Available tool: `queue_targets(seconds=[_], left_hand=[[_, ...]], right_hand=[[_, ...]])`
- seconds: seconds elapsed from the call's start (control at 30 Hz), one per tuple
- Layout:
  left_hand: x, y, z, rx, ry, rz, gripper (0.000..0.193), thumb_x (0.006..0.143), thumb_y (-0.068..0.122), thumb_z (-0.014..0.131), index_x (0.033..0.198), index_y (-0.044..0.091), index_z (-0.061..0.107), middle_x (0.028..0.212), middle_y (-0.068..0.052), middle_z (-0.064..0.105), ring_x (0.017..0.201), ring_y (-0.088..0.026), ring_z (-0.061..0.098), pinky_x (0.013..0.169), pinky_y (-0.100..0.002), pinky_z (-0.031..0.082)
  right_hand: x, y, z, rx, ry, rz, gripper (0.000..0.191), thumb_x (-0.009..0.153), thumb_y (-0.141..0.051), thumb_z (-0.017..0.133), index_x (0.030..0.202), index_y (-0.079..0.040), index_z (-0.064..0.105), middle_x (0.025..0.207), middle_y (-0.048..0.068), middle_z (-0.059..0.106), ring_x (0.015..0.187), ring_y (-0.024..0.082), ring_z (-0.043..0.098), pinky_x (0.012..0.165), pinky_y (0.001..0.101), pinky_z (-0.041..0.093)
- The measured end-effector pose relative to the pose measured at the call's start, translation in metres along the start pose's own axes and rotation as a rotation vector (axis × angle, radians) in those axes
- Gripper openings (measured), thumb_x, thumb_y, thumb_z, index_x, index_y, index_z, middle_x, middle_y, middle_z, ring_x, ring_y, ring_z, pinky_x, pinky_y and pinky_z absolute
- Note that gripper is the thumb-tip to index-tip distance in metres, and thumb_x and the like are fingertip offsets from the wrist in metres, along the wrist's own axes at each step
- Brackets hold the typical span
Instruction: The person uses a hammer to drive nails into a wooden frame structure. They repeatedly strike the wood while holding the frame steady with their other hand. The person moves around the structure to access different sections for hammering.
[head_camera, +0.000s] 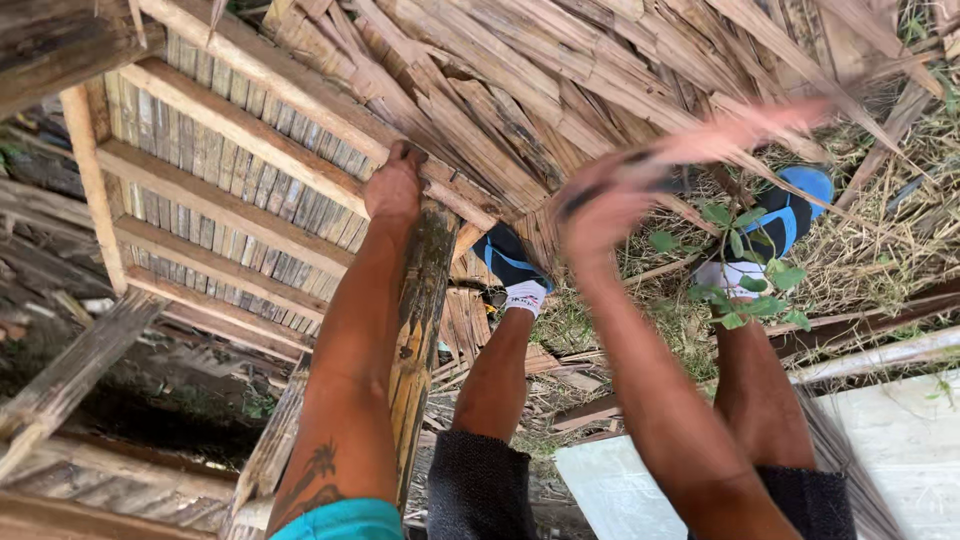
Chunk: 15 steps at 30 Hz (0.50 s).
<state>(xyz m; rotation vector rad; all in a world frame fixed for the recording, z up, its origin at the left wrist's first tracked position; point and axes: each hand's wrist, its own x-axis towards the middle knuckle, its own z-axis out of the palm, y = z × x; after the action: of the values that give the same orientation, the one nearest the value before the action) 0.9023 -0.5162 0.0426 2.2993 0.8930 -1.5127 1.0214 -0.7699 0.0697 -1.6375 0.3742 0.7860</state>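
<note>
A person looks down at their own two bare arms, working among old, weathered bamboo on open ground. The left hand (393, 185) is clenched over the top end of a thick, upright bamboo post, dark and mottled with age (420, 330), which runs down alongside that forearm. Just beyond this hand lies a panel of flattened split-bamboo slats nailed across pale wooden battens (230, 190).

The right hand (600, 205) is blurred by motion. It appears to be closed around a dark handle, with a long pale blur, perhaps a blade or a strip of bamboo (750, 125), reaching away from it; what it holds cannot be told for certain.

Judging from this, the work goes best with the post held firmly and the left hand's fingers kept well apart from the moving right hand.

Below the hands stand the person's legs in dark shorts, white socks and blue and black shoes (790, 215). The ground is a heap of dry split bamboo strips (500, 90), straw and a small green leafy plant (745, 290) near the right foot. A pale flat slab (900, 450) lies beneath the right arm.
</note>
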Motion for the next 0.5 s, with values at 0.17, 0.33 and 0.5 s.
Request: queue_targets(seconds=[0.17, 0.33, 0.5], left_hand=[[0.004, -0.004, 0.004, -0.108, 0.032, -0.024, 0.036, 0.095, 0.016, 0.064, 0.127, 0.03, 0.064, 0.146, 0.002, 0.047, 0.107, -0.034, 0.069, 0.088, -0.048, 0.057], [0.0, -0.005, 0.009, -0.086, 0.066, 0.019, 0.043, 0.096, 0.005, 0.06, 0.133, 0.028, 0.06, 0.149, 0.0, 0.044, 0.101, -0.039, 0.071, 0.083, -0.049, 0.058], [0.005, -0.014, -0.002, -0.801, 0.154, 0.144, 0.028, 0.095, 0.011, 0.068, 0.122, 0.014, 0.063, 0.115, -0.006, 0.055, 0.083, -0.026, 0.06, 0.07, -0.04, 0.05]], right_hand=[[-0.048, 0.075, 0.027, -0.301, -0.477, 0.46, 0.017, 0.102, -0.013, 0.05, 0.114, -0.005, 0.059, 0.075, 0.003, 0.057, 0.054, 0.012, 0.052, 0.042, 0.0294, 0.038], [-0.008, 0.038, -0.031, 0.101, 0.006, 0.072, 0.021, 0.115, -0.03, 0.041, 0.112, -0.009, 0.044, 0.071, 0.001, 0.059, 0.054, 0.012, 0.058, 0.045, 0.027, 0.048], [-0.041, 0.059, 0.033, 0.009, -0.103, 0.028, 0.024, 0.115, -0.031, 0.05, 0.118, -0.008, 0.058, 0.084, 0.006, 0.064, 0.071, 0.018, 0.059, 0.062, 0.0372, 0.051]])
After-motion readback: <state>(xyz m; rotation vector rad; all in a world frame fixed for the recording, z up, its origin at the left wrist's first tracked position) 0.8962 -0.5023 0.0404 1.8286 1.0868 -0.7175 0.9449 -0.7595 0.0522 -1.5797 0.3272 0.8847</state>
